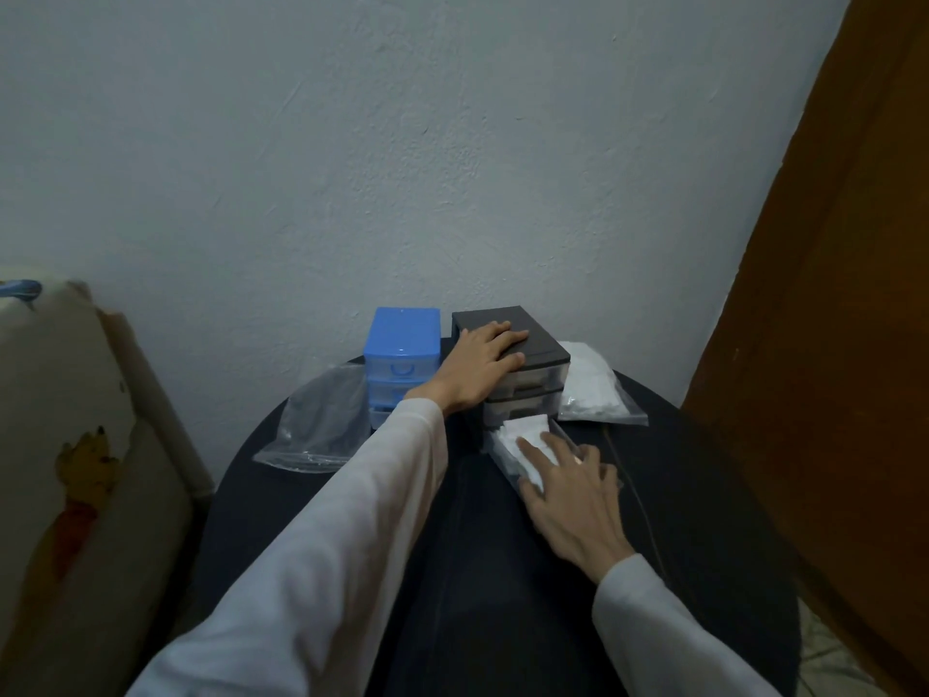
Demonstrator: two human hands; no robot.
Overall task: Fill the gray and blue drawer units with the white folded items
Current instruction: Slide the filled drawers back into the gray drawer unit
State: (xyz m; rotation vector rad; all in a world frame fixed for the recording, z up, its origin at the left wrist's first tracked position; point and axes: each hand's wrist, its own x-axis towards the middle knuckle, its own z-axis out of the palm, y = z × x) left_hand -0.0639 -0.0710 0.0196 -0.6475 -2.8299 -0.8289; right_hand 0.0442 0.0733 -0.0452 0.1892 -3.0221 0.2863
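Blue drawer unit (pixel 402 339), dark gray drawer unit (pixel 523 339), white folded items (pixel 528 435), black round table (pixel 452 545), pale blue-gray wall (pixel 452 143), brown door (pixel 829 344), white sleeves (pixel 327 545)

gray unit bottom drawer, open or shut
Open: the bottom drawer juts forward from the gray unit, white folded items showing inside under the right hand.

The blue drawer unit (pixel 402 362) is seen upright at frame centre, its clear drawers pushed in. Just right of it stands the gray drawer unit (pixel 523 374), whose bottom drawer (pixel 533 447) is pulled out toward the lower right. White folded items (pixel 525 437) are laid inside that drawer.
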